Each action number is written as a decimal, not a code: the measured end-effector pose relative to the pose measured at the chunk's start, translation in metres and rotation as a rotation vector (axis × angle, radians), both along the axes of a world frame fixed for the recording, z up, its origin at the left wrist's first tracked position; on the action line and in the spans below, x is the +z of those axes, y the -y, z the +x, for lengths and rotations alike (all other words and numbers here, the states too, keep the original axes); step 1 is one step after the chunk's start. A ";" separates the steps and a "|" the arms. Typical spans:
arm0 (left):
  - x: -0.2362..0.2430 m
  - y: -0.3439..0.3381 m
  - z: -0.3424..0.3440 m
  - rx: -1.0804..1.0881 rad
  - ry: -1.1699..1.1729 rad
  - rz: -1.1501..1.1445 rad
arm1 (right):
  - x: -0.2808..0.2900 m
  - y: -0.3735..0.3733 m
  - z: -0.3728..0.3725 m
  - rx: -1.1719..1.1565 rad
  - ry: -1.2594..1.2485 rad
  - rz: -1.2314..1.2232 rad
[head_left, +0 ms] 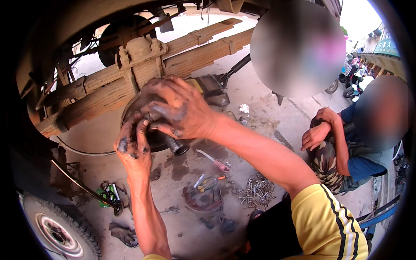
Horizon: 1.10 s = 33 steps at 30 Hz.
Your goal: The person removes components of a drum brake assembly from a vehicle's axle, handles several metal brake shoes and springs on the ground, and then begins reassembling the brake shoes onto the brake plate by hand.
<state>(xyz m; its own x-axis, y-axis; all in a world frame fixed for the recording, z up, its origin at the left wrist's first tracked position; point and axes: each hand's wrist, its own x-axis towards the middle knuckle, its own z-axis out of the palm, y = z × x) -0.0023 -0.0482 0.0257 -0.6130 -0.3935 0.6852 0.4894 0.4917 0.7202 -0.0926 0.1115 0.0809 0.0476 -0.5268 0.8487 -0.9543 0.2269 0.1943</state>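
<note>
My grease-smeared left hand [134, 149] and right hand [186, 112] meet on a dark round hub part [160, 143] beneath a leaf spring [99, 104] of a vehicle. The left fingers are bent and pressed close around a small part at the hub, which they mostly hide. My right hand reaches over from the right, its fingers curled above and against the left fingertips; what they grip is hidden. A dark cylindrical end [177, 147] sticks out below my right hand. A bar with U-bolts [143, 52] crosses the springs above.
Bolts [255, 190], a pink-handled tool [221, 165], pliers [203, 184], a curved metal part [201, 203], a glove [123, 234] and a green item [108, 195] lie below. A wheel [56, 234] is lower left. A person [364, 160] squats at right with hands crossed; motorbikes [351, 82] stand behind.
</note>
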 end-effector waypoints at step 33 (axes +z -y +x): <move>0.009 -0.002 -0.002 -0.108 0.111 0.318 | -0.010 0.004 -0.009 -0.061 0.065 0.134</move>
